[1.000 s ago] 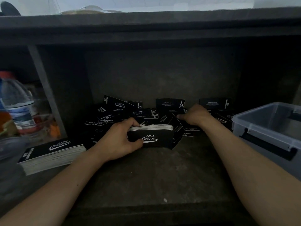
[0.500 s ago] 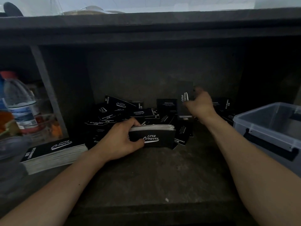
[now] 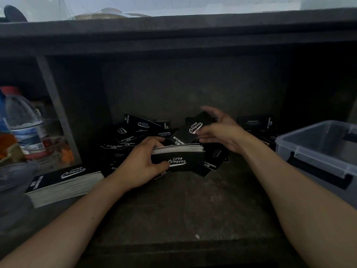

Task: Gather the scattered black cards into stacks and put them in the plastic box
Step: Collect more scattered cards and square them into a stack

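Black cards with white "Camping Club" print lie scattered (image 3: 139, 128) at the back of a dark shelf recess. My left hand (image 3: 143, 163) grips a stack of these cards (image 3: 183, 157) standing on edge, thumb on its front face. Just above that stack, my right hand (image 3: 220, 130) pinches a single black card (image 3: 190, 131), tilted with its print facing me. A thick finished stack (image 3: 63, 182) lies flat at the left. The clear plastic box (image 3: 316, 151) stands at the right, its dark latch on the near side.
A water bottle (image 3: 23, 120) with a red cap and orange items stand in the left compartment behind a grey divider (image 3: 56, 105). More black cards (image 3: 255, 122) lean at the back right. A low shelf top (image 3: 173, 33) overhangs the recess.
My right hand picked one card out of the pile, lifted it, and brought it left and down over the stack in my left hand. The left hand stayed put.
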`<state>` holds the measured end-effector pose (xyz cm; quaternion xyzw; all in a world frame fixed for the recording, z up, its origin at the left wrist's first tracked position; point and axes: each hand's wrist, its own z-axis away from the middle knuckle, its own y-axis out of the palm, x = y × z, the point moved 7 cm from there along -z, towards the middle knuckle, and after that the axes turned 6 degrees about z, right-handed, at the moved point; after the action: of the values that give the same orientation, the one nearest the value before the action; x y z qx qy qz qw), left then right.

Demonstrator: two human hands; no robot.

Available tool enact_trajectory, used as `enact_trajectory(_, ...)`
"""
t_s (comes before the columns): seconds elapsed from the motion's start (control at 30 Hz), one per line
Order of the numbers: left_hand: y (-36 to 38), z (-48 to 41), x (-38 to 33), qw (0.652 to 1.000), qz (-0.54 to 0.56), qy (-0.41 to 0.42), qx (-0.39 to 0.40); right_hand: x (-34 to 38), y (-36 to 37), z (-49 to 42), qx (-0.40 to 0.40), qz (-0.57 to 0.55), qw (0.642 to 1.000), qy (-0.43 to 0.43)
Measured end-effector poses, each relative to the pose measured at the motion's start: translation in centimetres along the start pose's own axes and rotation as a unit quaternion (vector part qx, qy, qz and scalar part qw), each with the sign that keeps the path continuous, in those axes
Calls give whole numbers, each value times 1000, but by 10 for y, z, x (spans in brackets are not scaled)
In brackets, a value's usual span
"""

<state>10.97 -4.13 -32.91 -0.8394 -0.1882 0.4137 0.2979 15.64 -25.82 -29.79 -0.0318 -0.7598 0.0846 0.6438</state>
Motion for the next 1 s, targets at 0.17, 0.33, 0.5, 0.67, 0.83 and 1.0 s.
enact_trajectory(0.17,-7,-2,8,998,-17,-28,-46,2,2,0,14,7,1000,-11)
enact_trajectory(0.33,-5,0,12,998,20,-52,-22,-16,10,4,103,122,985,62)
enact_trajectory(0.5,-1,1,6,998,51,-28,7,-21,15,9,183,147,966,111)
enact_trajectory(0.67,1,3,3,998,56,-9,20,-13,-18,-2,69,487,869,56)
enact_trajectory(0.83,-1,3,4,1000,25,-3,5,-23,-17,17,203,590,770,133)
enact_trajectory(1.0,0,1,8,999,4,-35,-7,-23,-24,14,198,664,708,136)
